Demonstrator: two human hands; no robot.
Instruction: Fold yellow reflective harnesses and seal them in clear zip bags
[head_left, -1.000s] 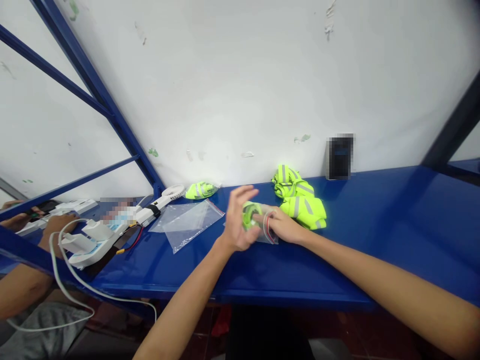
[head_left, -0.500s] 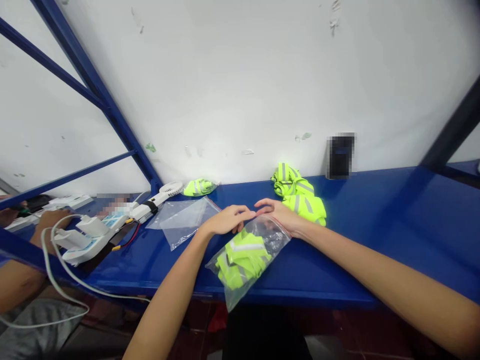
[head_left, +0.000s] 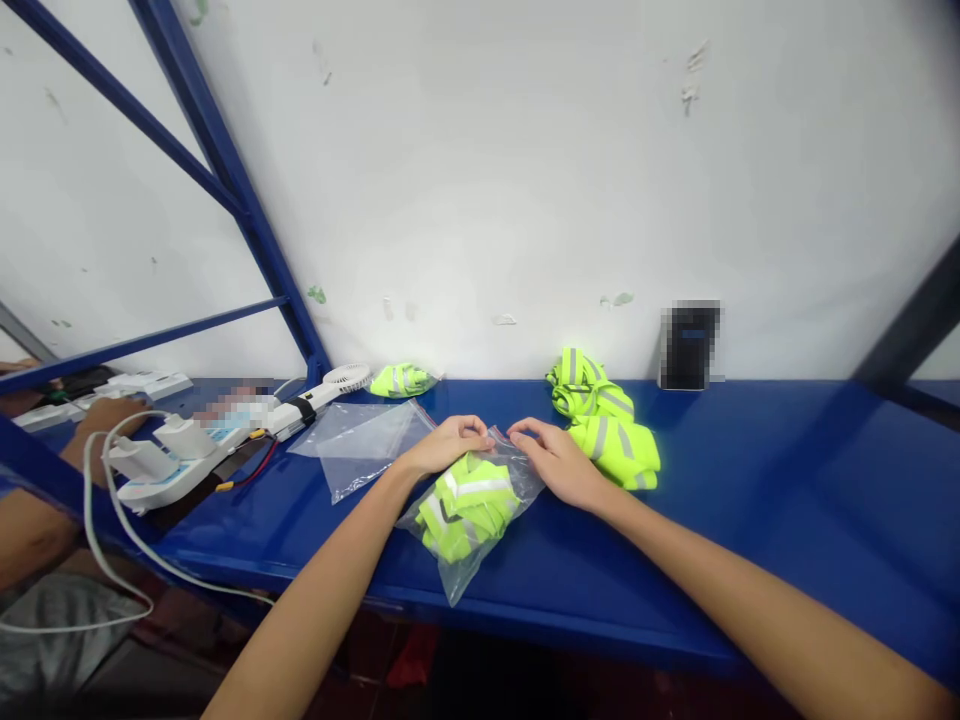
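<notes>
A clear zip bag (head_left: 459, 578) with a folded yellow-green reflective vest (head_left: 469, 508) inside lies near the front edge of the blue table. My left hand (head_left: 452, 444) pinches the bag's top edge on the left. At the right end of that edge, my right hand (head_left: 553, 458) grips the bag between thumb and fingers. Flat clear bags (head_left: 367, 445) lie left of my left hand. More yellow-green vests (head_left: 616, 450) are heaped just beyond my right hand, towards the wall.
A bagged vest (head_left: 401, 380) and a white fan (head_left: 347, 378) are by the wall. On the left are a power strip (head_left: 169, 480) with white cables, a blue metal frame (head_left: 259, 240) and another person's arm (head_left: 82, 450). A pixelated dark object (head_left: 686, 345) leans against the wall.
The bag's opening has turned and sits more level between my hands. My fingers have moved slightly apart along its edge. The camera view has shifted a little.
</notes>
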